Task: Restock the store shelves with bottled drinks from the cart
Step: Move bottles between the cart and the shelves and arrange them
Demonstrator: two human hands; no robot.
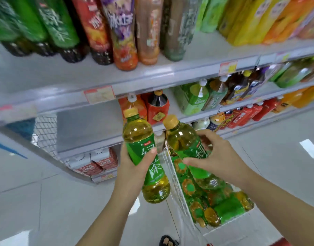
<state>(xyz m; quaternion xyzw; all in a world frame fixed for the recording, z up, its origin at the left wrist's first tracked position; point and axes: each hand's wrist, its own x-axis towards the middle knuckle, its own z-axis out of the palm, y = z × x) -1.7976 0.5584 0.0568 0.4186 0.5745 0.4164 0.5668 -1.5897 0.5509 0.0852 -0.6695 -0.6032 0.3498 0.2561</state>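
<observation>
Nearest, at the bottom edge, a foot in a dark sandal (167, 242) stands on the pale tiled floor (46, 201), which lies open to the left of both forearms.

The left hand (135, 166) grips the left bottle (146, 157) of green tea, fingers curled round the green label from the left and the thumb lying across its front. The bottle stands nearly upright with its yellow cap on top, and its base hangs free over the floor, just left of the cart's edge.

The right hand (218, 157) holds the right bottle (186, 144), fingers wrapped over the label from the right and the thumb underneath. This bottle leans left, so its cap comes near the left bottle's shoulder with a narrow gap between them. Its lower end lies over the pack of bottles (220, 205); whether it touches them I cannot tell.

The pack lies in torn clear wrap (172, 171) on the white deck of the cart (241, 231), and the loose edge of the wrap stands up between the two held bottles.

Beyond the hands, the middle shelf (85, 126) shows a bare grey stretch, bounded at the right by orange and red bottles (158, 107) and at the left by wire mesh (45, 130). The upper shelf (46, 77) overhangs it, with price tags (99, 94) along its front rail and tall bottles (124, 32) standing close to its edge.
</observation>
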